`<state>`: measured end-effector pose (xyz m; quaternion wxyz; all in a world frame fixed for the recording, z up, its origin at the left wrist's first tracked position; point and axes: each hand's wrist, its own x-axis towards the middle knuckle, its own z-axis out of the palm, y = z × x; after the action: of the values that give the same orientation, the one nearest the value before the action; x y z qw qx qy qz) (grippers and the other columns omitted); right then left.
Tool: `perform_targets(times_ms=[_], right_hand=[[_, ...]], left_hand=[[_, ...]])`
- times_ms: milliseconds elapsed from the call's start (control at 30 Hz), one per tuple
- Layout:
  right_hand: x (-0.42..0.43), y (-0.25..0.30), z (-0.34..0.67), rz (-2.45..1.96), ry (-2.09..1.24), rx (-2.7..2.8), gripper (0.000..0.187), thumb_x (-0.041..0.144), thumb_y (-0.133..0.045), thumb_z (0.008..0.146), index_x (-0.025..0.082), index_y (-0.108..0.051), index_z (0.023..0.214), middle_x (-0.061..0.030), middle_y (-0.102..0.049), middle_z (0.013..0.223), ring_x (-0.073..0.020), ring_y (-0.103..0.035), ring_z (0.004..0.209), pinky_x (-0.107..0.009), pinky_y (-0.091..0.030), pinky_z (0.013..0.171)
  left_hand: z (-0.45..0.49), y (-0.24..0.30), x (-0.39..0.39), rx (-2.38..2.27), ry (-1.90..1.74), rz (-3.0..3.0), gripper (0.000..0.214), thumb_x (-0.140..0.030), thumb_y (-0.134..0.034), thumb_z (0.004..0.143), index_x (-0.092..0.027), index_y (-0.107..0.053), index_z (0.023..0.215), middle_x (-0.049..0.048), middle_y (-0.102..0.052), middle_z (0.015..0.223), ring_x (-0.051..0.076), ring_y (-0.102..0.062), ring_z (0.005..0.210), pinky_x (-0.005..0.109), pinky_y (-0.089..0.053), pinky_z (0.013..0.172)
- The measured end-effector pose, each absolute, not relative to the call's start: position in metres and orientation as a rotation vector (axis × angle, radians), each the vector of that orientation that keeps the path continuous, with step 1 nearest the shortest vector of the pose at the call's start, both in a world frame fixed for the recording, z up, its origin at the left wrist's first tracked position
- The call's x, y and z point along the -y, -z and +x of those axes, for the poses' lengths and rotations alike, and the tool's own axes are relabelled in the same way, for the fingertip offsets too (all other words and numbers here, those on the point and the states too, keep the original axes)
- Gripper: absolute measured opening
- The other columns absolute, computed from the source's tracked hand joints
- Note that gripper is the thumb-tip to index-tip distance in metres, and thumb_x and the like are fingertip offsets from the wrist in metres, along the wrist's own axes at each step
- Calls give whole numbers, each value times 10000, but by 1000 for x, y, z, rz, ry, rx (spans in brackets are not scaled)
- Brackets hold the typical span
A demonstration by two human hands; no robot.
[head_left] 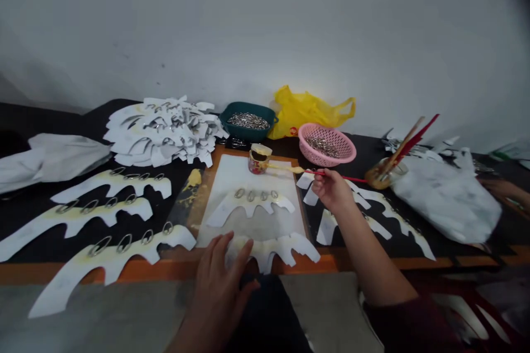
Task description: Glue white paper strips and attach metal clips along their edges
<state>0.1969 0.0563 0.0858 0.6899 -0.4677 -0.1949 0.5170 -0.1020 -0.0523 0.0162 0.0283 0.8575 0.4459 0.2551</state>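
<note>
Fingers of the right hand (330, 190) are closed in a pinch around a red-handled paintbrush (348, 178). Its long axis runs nearly left to right, with the yellow-coated tip (292, 169) pointing left and ending just beside a small floral pot (259, 161) with a yellow-stained rim. Below and left of that hand, on a white board (248, 174), lies a scalloped white cut-out (248, 210) with its length running left to right and a row of four oval metal rings (250, 194) along its far edge. The right hand is the nearer hand to the pot and to these rings. The left hand (217, 281) lies open, its fingers spread, with the tips on or just at the left end of a second scalloped cut-out (275, 251) at the near edge of the board. Further left on the worktop (165, 271), three long ringed cut-outs (111, 245) lie side by side, and a heap of white cut-outs (163, 131) sits beyond them. At the far side, a green tray (248, 124) and a pink plastic basket (327, 144) hold loose metal rings, with a yellow plastic bag (302, 113) behind them.
</note>
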Motion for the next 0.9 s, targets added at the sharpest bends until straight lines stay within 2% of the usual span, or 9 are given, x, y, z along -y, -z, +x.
perform_targets(times_ms=[100,200,333,500,700,900], right_hand=[[-59,-104,184,-879,-1229,490,78,212,-570,703,170,-528,653,36,-502,540,-59,-458,465,-177,-420,444],[-57,-125,179,-718,-1139,563,41,203,-562,729,178,-550,699,36,-524,587,-59,-484,512,-174,-447,490],[-38,-134,185,-767,-1058,617,64,192,-543,739,178,-577,686,18,-541,616,-74,-494,550,-192,-459,511],[-9,-119,186,-822,-1167,600,53,194,-569,707,184,-621,702,14,-517,623,-75,-478,562,-202,-445,518],[27,-90,179,-989,-1248,716,66,266,-645,685,214,-662,722,3,-543,615,-103,-489,580,-233,-424,535],[58,-60,168,-1231,-1374,910,109,287,-629,746,190,-665,780,-17,-587,641,-131,-516,595,-251,-405,545]], left_hand=[[-101,-9,71,-1405,-760,2641,583,-241,-582,795,-282,-388,1344,149,-338,1383,358,-358,1249,513,-453,918],[-98,-5,81,-1405,-743,2641,597,-213,-604,773,-279,-405,1332,148,-354,1370,358,-356,1248,507,-459,917],[-92,-3,92,-1313,-763,2626,600,-209,-643,741,-266,-440,1304,136,-400,1343,361,-347,1254,520,-449,932],[-83,-5,96,-1238,-697,2593,578,-262,-688,717,-247,-486,1259,129,-413,1337,370,-360,1237,544,-429,947],[-80,-7,91,-1255,-672,2607,663,-212,-725,668,-227,-465,1278,149,-432,1291,389,-364,1219,573,-410,945],[-80,-6,92,-1255,-591,2571,683,-312,-729,685,-255,-436,1298,127,-430,1306,384,-348,1242,583,-365,985]])
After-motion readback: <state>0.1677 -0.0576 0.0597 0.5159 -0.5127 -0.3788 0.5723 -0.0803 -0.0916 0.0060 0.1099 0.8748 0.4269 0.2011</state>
